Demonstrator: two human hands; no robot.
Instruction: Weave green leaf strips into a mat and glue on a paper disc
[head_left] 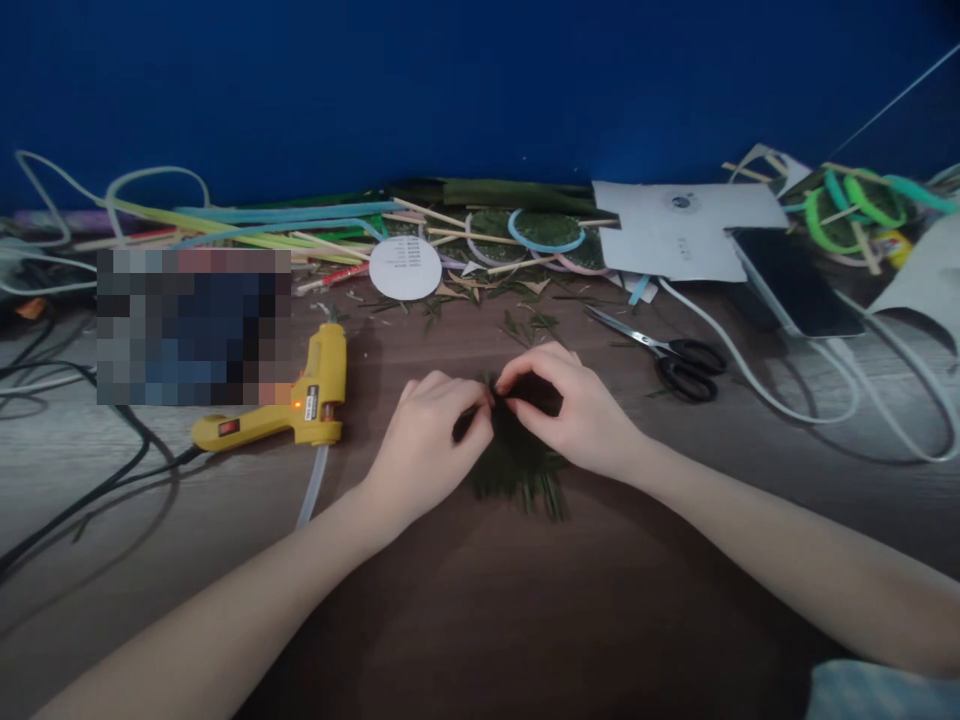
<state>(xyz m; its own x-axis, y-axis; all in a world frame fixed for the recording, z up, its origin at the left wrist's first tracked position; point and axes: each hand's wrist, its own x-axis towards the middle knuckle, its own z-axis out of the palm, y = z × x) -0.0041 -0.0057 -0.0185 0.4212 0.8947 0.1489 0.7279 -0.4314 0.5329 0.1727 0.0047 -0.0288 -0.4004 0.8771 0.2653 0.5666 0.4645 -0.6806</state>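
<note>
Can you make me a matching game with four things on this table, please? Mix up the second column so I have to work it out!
Things:
1. yellow plastic glue gun
2. dark green leaf-like strips
3. round paper disc
4. black-handled metal scissors

Clues:
A. white, with lines of print
B. to the right of the right hand
C. showing a small orange light
D. partly hidden by the left hand and right hand

Pairs: 1-C, 2-D, 3-A, 4-B

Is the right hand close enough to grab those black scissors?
Probably yes: the scissors lie just beside the right hand, and nothing big seems in between. But that hand looks busy at the green bunch.
</note>
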